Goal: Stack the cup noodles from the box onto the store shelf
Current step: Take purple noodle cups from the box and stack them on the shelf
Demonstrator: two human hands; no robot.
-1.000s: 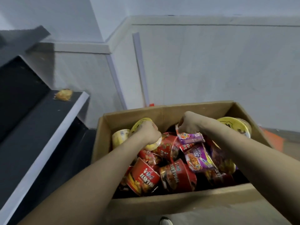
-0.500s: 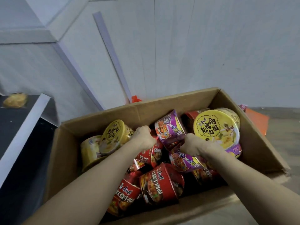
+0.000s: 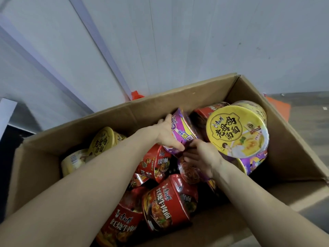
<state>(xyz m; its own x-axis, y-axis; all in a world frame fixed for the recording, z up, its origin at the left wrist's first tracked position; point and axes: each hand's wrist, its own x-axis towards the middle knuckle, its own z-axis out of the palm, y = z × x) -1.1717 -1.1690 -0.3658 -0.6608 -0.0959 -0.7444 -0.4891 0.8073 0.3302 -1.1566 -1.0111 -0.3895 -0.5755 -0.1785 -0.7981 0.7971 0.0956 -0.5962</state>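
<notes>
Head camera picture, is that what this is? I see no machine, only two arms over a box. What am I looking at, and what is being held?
There is no machine here. A person wears one wide-angle camera on the head, and it looks down at their own bare arms. Below them stands an open cardboard box full of jumbled cup noodles: red cups nearest, yellow cups at the left, and a yellow-lidded cup at the right. The left hand grips a purple cup that is tilted on its side. The right hand, close beside it, curls its fingers over a second purple cup lying just below. Neither cup has left the box yet.
</notes>
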